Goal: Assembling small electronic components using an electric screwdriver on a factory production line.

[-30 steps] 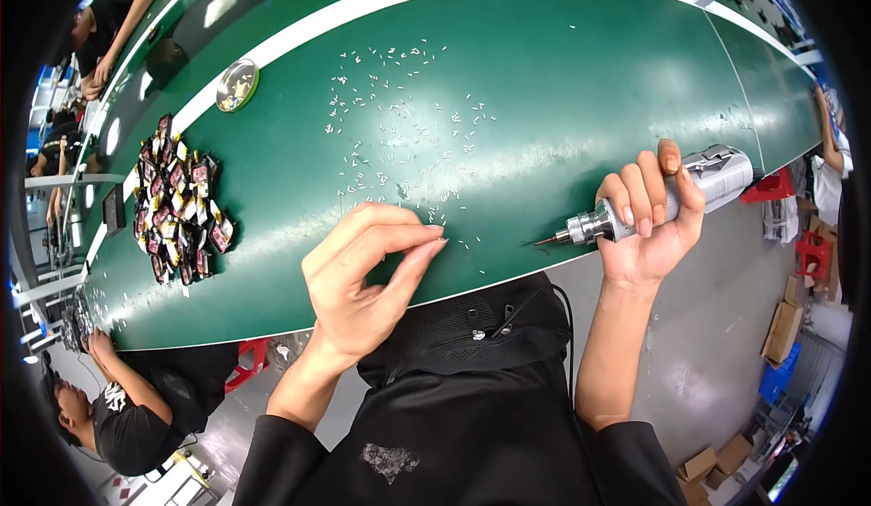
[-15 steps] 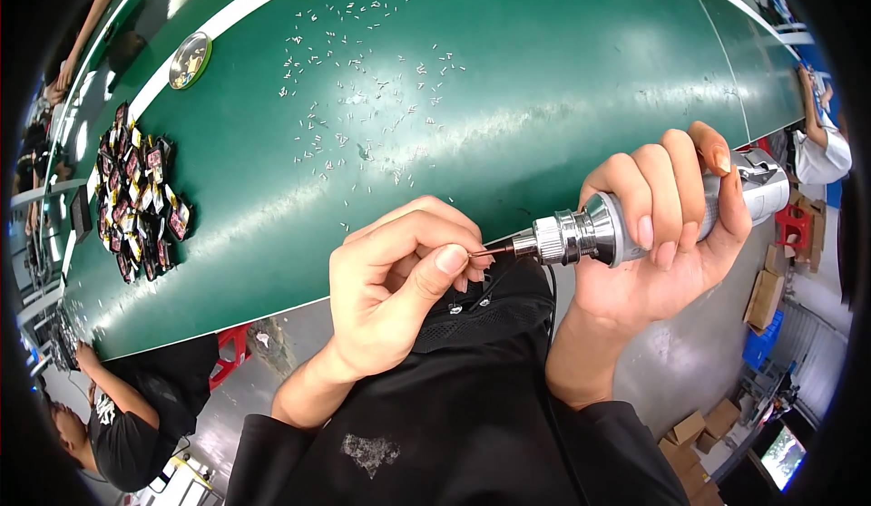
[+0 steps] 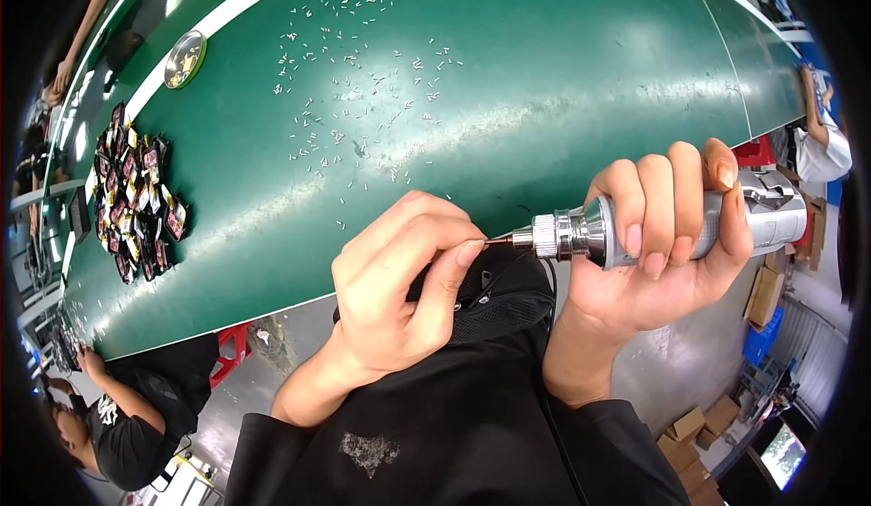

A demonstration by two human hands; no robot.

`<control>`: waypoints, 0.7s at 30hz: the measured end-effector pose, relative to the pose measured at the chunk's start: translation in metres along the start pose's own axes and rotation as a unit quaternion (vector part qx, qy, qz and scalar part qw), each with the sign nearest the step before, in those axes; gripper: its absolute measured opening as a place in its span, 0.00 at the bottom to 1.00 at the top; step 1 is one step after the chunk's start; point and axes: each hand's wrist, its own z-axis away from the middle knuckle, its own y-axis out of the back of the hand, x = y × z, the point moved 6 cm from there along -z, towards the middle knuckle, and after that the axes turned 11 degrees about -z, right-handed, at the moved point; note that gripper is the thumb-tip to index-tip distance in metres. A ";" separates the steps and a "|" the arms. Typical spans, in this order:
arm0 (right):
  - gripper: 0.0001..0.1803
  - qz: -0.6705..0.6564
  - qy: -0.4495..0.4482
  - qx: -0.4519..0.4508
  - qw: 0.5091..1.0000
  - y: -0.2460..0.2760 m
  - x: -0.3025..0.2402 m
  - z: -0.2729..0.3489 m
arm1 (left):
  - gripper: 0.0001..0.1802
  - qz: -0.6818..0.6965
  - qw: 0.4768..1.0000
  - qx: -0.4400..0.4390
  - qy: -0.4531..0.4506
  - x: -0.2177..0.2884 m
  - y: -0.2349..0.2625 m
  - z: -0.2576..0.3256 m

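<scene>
My right hand [image 3: 635,293] is wrapped round the body of a silver electric screwdriver [image 3: 601,234], which lies nearly level and points left. A thin reddish-brown bit [image 3: 503,240] sticks out of its nose. At the bit's far end, the thumb and forefinger of my left hand [image 3: 395,293] are pinched together. What sits between those fingertips, if anything, is too small and too covered to make out. Both hands are held over the near edge of a green table [image 3: 562,62], in front of my dark clothing.
Many small pale slivers [image 3: 354,98] lie scattered across the table. Left of them is a pile of black and red packet-like pieces [image 3: 132,198], with a round shallow dish [image 3: 186,60] behind. Another person [image 3: 127,415] sits at the left; cardboard boxes [image 3: 694,429] stand at the right.
The screwdriver has turned closer to level, its rear end shifting down and right. My left hand has tilted, its fingertips moving slightly right and up and covering the tip of the bit.
</scene>
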 end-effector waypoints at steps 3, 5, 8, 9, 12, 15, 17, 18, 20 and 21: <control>0.06 0.025 0.020 0.016 0.999 0.006 -0.003 0.001 | 0.03 -0.034 0.999 0.003 -0.029 0.001 -0.005 -0.003; 0.06 -0.006 0.015 0.038 0.999 0.013 -0.003 -0.001 | 0.02 -0.020 1.000 -0.011 -0.018 0.000 -0.007 -0.004; 0.06 -0.030 0.013 0.049 0.998 0.017 -0.006 -0.005 | 0.02 -0.027 0.999 -0.025 -0.020 0.001 -0.006 -0.010; 0.06 -0.030 0.014 0.048 0.998 0.018 -0.007 -0.007 | 0.04 -0.049 0.998 -0.023 -0.035 0.002 -0.004 -0.013; 0.06 -0.032 0.030 0.045 0.998 0.020 -0.014 -0.013 | 0.14 -0.048 0.998 0.024 -0.028 -0.003 0.012 -0.017; 0.08 0.001 0.051 0.121 0.991 0.031 -0.024 -0.013 | 0.10 -0.114 0.992 0.042 0.021 -0.007 0.034 -0.021; 0.06 0.004 0.059 0.150 0.987 0.042 -0.021 -0.014 | 0.07 -0.166 0.984 0.044 0.046 -0.016 0.051 -0.021; 0.06 0.006 0.058 0.154 0.986 0.049 -0.023 -0.015 | 0.05 -0.184 0.981 0.042 0.045 -0.019 0.053 -0.025; 0.05 -0.011 0.053 0.168 0.984 0.058 -0.026 -0.015 | 0.06 -0.226 0.973 0.022 0.040 -0.018 0.059 -0.033; 0.04 -0.009 0.059 0.171 0.984 0.061 -0.031 -0.017 | 0.07 -0.250 0.968 0.017 0.004 -0.013 0.059 -0.042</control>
